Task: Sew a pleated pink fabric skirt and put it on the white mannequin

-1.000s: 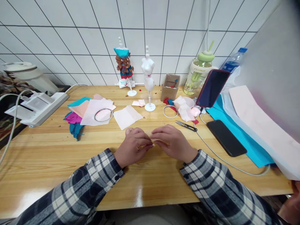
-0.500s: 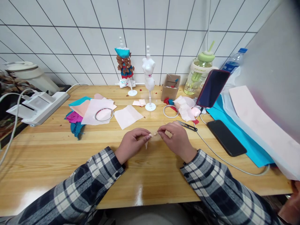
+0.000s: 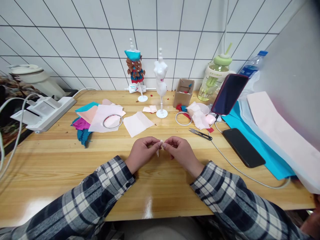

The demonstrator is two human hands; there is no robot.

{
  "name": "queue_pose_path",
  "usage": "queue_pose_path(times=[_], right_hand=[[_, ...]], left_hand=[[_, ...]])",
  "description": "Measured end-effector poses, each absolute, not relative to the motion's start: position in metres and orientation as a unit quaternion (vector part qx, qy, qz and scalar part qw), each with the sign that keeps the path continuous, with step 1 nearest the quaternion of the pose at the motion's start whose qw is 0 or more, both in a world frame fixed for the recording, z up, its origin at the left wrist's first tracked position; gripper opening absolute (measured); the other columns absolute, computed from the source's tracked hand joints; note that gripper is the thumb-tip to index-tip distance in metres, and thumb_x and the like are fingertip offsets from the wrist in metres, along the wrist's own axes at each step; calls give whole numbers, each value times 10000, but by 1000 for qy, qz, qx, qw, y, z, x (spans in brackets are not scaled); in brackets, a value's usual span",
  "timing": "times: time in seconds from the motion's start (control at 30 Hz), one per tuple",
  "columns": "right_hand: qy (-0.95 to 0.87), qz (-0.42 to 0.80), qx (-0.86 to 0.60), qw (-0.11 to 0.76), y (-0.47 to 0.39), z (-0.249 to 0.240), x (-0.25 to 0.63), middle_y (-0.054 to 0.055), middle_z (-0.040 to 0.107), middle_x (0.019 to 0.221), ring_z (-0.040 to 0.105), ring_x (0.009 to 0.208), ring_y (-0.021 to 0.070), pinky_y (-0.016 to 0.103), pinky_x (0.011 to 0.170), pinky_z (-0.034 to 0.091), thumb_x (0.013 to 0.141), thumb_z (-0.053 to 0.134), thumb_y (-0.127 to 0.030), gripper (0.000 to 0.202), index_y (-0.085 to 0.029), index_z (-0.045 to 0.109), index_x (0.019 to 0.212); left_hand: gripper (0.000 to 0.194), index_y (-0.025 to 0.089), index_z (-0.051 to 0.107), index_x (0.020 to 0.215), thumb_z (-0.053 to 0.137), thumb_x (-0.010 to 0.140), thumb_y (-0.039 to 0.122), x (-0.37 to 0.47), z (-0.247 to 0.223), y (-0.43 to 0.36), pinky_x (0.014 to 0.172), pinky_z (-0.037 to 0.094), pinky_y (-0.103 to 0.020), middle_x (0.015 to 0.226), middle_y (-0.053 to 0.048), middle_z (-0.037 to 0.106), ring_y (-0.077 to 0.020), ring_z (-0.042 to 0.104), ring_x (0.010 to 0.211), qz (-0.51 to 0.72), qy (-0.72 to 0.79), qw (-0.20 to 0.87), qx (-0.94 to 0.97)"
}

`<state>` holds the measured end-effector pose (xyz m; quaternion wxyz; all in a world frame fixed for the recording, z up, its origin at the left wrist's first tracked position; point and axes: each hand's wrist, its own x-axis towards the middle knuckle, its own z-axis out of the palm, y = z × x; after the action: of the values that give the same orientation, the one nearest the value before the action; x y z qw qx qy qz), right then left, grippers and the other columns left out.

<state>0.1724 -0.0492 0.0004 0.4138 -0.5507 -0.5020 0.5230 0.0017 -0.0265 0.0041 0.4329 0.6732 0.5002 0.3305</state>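
My left hand pinches a small pale paper piece, whose narrow end hangs below the fingertips. Thumb and finger of my right hand are pressed together at the top of the same piece, close against the left fingertips. Beyond the hands stands a bare white mannequin on a round base. To its left is a second mannequin dressed in turquoise, brown bows and red. A pale pink paper square lies just past my left hand, and black-handled snips lie beyond my right hand.
Coloured papers and a metal ring lie at left, near a power strip. A small cardboard box, another ring, a drink bottle, two phones and long paper sheets are at right.
My right hand has moved left and its fingertips now meet the left ones at the paper piece. The whole view has shifted slightly.
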Motion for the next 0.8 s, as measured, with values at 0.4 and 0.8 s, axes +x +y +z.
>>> queue_pose_path(times=[0.4,0.8], right_hand=[[-385,561,-506,530,-48,-1,164,-17,650,683,502,534,82,207,494,412,694,745,-360,223,-171,653,769],[-438,507,-531,519,-47,-7,160,9,684,725,589,587,122,228,528,451,730,720,-387,228,-178,653,791]], left_hand=[[299,148,704,729,687,756,445,9,11,-26,555,468,-217,696,-39,722,-129,605,584,359,518,480,611],[313,148,713,722,689,752,458,10,14,-29,559,486,-233,686,-47,723,-141,615,582,360,511,485,611]])
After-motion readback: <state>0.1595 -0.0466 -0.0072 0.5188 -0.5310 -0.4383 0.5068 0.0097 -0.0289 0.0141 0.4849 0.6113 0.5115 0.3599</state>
